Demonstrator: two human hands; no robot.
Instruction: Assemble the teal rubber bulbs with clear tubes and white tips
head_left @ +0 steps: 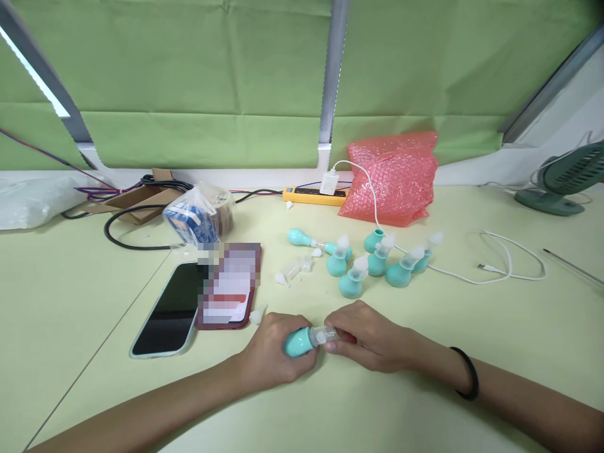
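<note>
My left hand point(267, 352) is wrapped round a turquoise squeeze bulb point(297, 343), which lies on its side in my grip and points right. A clear plastic tube point(321, 335) sits at the bulb's mouth, and the fingers of my right hand point(372, 336) pinch its far end. Beyond my hands several turquoise bulb aspirators point(350, 285) stand on the table, most with clear necks and frosted tips. One bare bulb point(374, 240) is among them. Another bulb point(299, 237) lies on its side. Loose clear tubes point(293, 270) and a white tip point(257, 314) lie near my left hand.
Two phones, one black-screened point(167, 311) and one red-cased point(231, 296), lie at left. Behind are a bagged blue packet point(195, 217), a yellow power strip point(306, 195) and a red bubble-wrap bag point(391, 179). A white cable point(472, 280) and a fan point(566, 176) are right.
</note>
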